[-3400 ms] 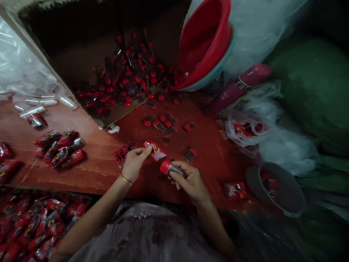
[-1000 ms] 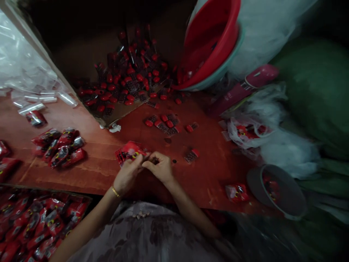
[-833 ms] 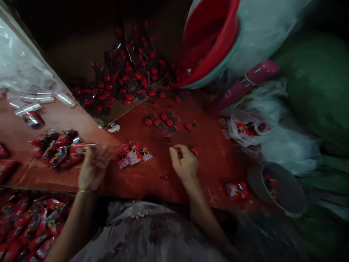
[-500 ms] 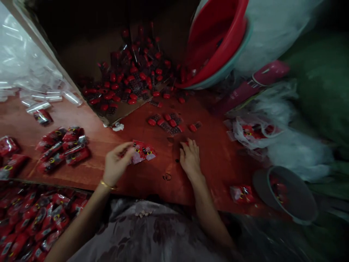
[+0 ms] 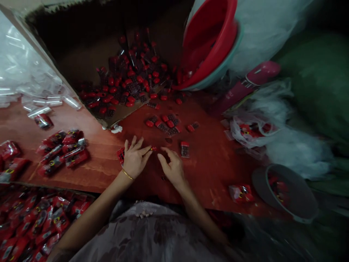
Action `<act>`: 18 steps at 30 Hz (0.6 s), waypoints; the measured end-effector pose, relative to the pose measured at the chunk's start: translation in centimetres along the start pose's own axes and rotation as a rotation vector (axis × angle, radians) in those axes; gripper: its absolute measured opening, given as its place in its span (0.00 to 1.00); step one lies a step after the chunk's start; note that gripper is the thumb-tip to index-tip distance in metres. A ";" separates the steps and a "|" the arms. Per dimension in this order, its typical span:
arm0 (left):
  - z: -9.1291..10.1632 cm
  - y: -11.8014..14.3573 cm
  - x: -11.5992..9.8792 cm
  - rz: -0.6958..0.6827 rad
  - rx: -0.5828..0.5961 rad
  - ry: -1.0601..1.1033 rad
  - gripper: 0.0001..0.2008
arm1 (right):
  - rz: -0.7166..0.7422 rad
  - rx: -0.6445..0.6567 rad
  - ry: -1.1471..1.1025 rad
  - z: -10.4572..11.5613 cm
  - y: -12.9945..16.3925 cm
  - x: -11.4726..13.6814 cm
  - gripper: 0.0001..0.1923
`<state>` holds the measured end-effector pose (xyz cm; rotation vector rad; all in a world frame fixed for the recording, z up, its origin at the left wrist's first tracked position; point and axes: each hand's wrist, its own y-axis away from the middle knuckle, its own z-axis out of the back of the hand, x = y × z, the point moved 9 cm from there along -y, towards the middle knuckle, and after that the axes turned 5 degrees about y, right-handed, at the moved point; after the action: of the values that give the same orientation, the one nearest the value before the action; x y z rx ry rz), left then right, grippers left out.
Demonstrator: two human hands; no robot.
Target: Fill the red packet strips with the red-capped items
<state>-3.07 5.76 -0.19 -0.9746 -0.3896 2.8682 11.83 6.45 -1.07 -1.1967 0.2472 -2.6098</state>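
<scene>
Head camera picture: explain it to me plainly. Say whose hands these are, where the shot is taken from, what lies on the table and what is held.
No machine here: the camera sits on a person's head and looks down at their own two bare hands over a reddish wooden table. The left hand, with a thin bangle at the wrist, rests on a small stack of red packets. Its fingertips meet those of the right hand around something small and red; what it is, and whose grip has it, is too small to tell. One loose red-capped piece lies just right of the hands, more further back. A pile of them fills a cardboard box, beside a tilted red basin. Filled packets lie to the left.
</scene>
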 end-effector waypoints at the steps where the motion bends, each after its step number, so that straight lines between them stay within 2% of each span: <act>1: 0.5 0.0 -0.4 -0.004 -0.008 0.014 0.12 | -0.059 0.035 -0.094 -0.7 -0.1 -0.1 0.16; 5: 1.9 0.1 -1.6 0.010 -0.041 0.155 0.15 | -0.173 0.074 -0.424 -2.1 -0.6 0.1 0.13; 7: 2.3 0.3 -1.0 0.109 -0.086 0.336 0.24 | -0.183 0.036 -0.483 -1.7 -0.6 0.3 0.12; 9: 1.9 0.7 0.2 0.268 -0.112 0.614 0.30 | -0.184 -0.005 -0.472 -1.1 -0.5 0.4 0.12; 11: 0.3 1.1 0.7 0.402 -0.057 0.892 0.22 | -0.164 -0.032 -0.421 -0.5 -0.3 0.7 0.11; 13: -1.2 1.3 0.5 0.465 0.010 1.061 0.13 | -0.127 -0.040 -0.348 -0.2 -0.1 1.0 0.12; 16: -2.2 1.5 0.5 0.535 -0.023 1.177 0.12 | -0.089 -0.069 -0.259 0.0 0.1 1.4 0.16; 18: -2.9 1.8 0.6 0.629 -0.059 1.280 0.13 | -0.084 -0.082 -0.235 -0.1 0.2 1.3 0.17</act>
<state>-1.80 4.70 -3.23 -2.9360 -0.0151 1.8795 10.98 5.87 -0.20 -1.5587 0.2644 -2.5180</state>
